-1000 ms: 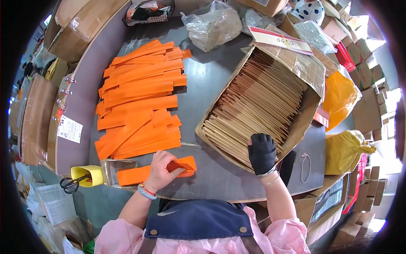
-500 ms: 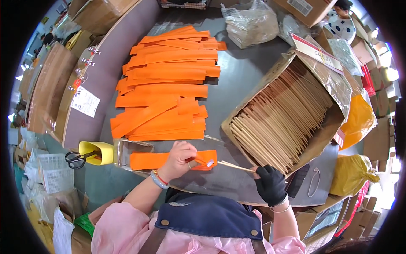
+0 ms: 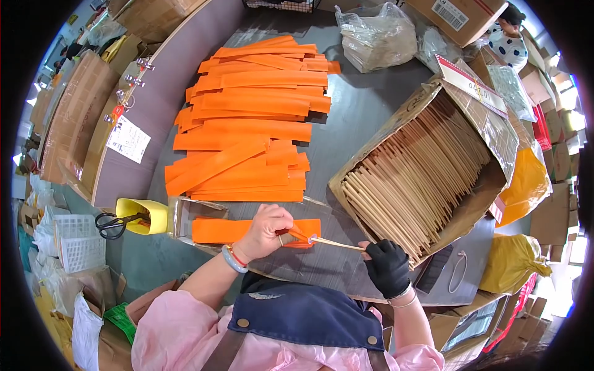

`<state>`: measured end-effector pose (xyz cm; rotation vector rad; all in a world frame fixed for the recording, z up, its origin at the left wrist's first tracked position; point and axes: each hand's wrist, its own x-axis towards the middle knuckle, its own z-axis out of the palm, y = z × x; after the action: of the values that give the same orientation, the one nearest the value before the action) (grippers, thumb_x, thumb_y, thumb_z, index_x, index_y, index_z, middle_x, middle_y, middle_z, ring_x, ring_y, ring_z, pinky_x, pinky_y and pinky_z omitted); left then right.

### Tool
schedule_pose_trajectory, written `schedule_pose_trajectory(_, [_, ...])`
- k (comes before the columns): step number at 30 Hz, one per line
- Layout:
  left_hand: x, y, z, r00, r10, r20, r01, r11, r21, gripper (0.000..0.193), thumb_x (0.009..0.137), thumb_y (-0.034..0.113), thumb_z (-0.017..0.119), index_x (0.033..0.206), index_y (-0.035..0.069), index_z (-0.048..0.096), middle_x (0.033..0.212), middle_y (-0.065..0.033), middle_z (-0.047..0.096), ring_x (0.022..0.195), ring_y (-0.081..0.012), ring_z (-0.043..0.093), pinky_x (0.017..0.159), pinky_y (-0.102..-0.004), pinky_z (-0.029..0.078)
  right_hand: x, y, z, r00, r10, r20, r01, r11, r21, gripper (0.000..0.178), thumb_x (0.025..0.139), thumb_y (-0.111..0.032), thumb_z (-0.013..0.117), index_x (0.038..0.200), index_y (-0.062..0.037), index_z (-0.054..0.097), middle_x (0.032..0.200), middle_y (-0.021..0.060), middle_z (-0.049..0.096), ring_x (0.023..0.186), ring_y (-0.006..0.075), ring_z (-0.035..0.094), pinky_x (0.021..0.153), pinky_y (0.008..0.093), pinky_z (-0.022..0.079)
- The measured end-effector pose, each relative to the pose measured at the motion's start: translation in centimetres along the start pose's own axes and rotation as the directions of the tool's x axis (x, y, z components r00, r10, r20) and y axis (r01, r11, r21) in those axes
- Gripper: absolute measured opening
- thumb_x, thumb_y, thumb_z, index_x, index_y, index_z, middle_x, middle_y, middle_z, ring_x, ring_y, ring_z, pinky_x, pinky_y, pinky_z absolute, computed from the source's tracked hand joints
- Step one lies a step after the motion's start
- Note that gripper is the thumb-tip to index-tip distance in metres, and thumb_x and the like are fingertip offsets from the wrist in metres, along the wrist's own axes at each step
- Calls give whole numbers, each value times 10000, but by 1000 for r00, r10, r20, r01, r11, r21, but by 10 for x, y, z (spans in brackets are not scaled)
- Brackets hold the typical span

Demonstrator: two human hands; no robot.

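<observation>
My bare left hand (image 3: 270,230) is closed, pinching the end of an orange strip (image 3: 299,231) near the front of the table. In my right hand (image 3: 388,267), which wears a black glove with bare fingertips, is a thin wooden stick (image 3: 337,245). The stick's far tip meets the strip's end beside my left fingers, at a small pale patch. Whether it goes inside the strip or only touches it, I cannot tell. Beneath my left hand lie flat orange strips (image 3: 216,230). An open cardboard box (image 3: 341,191) full of wooden sticks (image 3: 408,179) stands beyond my right hand.
Many orange strips (image 3: 257,133) lie spread in the middle of the table. A yellow holder (image 3: 158,216) with black scissors (image 3: 112,225) stands at the left edge. Clear plastic bags (image 3: 377,37) lie at the back. A dark block (image 3: 434,269) sits right of my glove.
The stick in my right hand has moved left, and its tip now meets the orange strip. My left hand still pinches the strip. The whole view has shifted slightly.
</observation>
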<state>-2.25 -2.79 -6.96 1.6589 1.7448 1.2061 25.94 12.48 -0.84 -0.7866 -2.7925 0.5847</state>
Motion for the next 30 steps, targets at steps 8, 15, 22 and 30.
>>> schedule_pose_trajectory(8, [9,22,-4,995,58,77,-69,986,154,202,695,162,805,831,119,662,880,-2,641,809,-217,580,794,-362,397,9,-18,-14,997,-64,37,71,971,-230,226,785,-163,737,1009,-172,713,730,60,569,665,267,593,572,415,448])
schedule_pose_trajectory(15, [23,52,-19,967,182,178,-235,909,345,180,716,163,760,871,118,680,888,-12,666,783,-210,640,651,-357,456,19,-11,-27,981,152,121,-163,983,89,550,914,-242,645,1404,-45,492,1148,197,659,1009,391,635,841,446,520])
schedule_pose_trajectory(22, [49,69,-14,944,293,152,-330,844,424,166,775,179,692,934,136,704,909,-15,626,849,-204,601,724,-362,453,63,-49,-29,978,-205,-34,189,810,555,515,889,-127,657,1381,-43,531,1275,188,594,1189,339,574,991,426,451])
schedule_pose_trajectory(30, [17,30,-2,997,7,-71,23,912,409,333,766,225,799,1070,115,719,936,-50,630,895,-256,562,798,-386,419,136,64,-32,986,-29,-164,45,994,96,174,824,-32,684,997,-35,700,907,161,672,843,353,652,759,394,523])
